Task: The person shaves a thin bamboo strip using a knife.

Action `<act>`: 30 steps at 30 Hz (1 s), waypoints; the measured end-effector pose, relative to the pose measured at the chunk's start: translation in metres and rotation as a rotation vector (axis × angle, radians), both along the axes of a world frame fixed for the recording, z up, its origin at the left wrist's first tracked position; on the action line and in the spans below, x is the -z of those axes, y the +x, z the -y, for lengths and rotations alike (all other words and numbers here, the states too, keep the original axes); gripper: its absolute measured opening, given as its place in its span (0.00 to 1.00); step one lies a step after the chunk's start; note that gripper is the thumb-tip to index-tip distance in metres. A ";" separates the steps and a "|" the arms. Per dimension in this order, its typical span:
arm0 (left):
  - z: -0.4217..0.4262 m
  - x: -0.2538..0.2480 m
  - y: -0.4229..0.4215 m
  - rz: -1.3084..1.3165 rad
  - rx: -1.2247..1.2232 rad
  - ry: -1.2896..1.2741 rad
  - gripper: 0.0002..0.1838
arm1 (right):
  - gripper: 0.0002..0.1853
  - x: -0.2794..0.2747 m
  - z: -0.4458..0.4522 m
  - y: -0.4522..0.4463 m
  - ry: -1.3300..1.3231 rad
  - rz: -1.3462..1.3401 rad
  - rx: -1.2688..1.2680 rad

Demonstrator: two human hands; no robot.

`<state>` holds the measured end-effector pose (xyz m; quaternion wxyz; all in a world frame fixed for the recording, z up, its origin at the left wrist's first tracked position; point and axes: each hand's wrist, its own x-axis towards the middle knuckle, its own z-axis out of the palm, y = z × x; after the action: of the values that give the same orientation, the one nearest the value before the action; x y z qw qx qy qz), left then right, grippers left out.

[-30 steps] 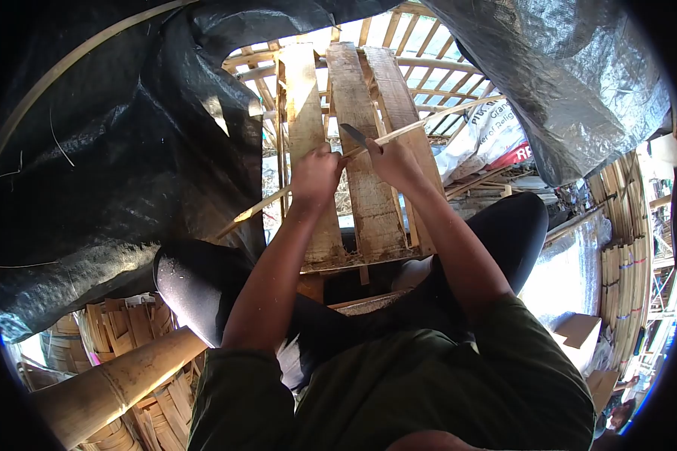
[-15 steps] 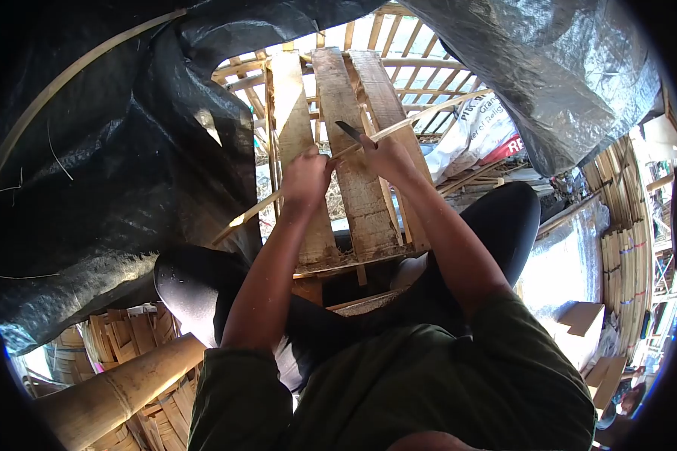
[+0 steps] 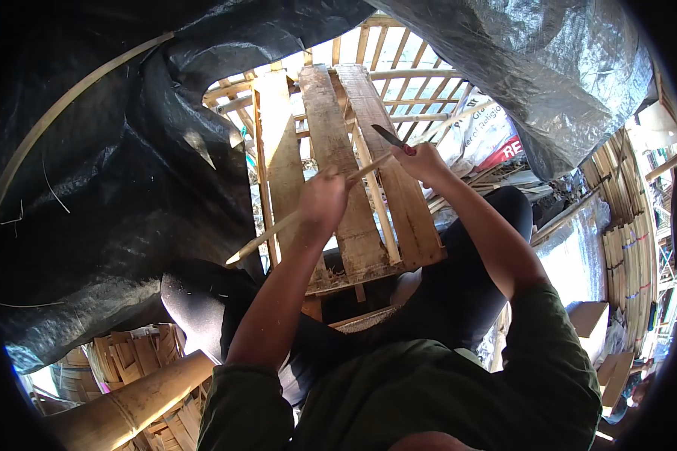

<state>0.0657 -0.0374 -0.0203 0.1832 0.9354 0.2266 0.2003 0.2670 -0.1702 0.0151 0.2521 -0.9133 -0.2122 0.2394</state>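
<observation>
My left hand (image 3: 323, 199) is wrapped round a long, thin bamboo strip (image 3: 267, 239), which slants from the lower left up to the right over a plank bench (image 3: 327, 143). My right hand (image 3: 421, 162) grips a knife (image 3: 387, 135) by its reddish handle, the dark blade pointing up and left. The strip passes close by the right hand; whether the blade touches it there I cannot tell. Both hands are above the planks, the right one farther out and to the right.
Black plastic sheeting (image 3: 90, 165) hangs on the left, and a silvery tarp (image 3: 549, 68) at the upper right. A printed white sack (image 3: 481, 135) lies beyond the planks. Bundled bamboo slats (image 3: 628, 248) stand at right. A thick bamboo pole (image 3: 139, 398) lies at lower left.
My right hand with the knife has moved right, away from my left hand. My left hand has shifted slightly right and down, still around the strip. The view has shifted slightly.
</observation>
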 end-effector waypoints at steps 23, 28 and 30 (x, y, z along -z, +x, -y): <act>0.022 -0.048 -0.027 -0.027 -0.104 -0.026 0.11 | 0.27 0.019 -0.007 -0.023 0.160 0.127 0.020; 0.031 -0.064 -0.053 -0.075 -0.183 -0.074 0.10 | 0.24 0.010 -0.013 -0.045 0.240 0.141 -0.078; 0.033 -0.061 -0.054 -0.046 -0.169 -0.051 0.10 | 0.23 0.013 -0.016 -0.046 0.229 0.123 -0.108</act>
<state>0.0117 -0.0702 0.0406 0.1843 0.9123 0.3137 0.1878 0.2207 -0.1543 0.0023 0.3279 -0.8788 -0.3022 0.1702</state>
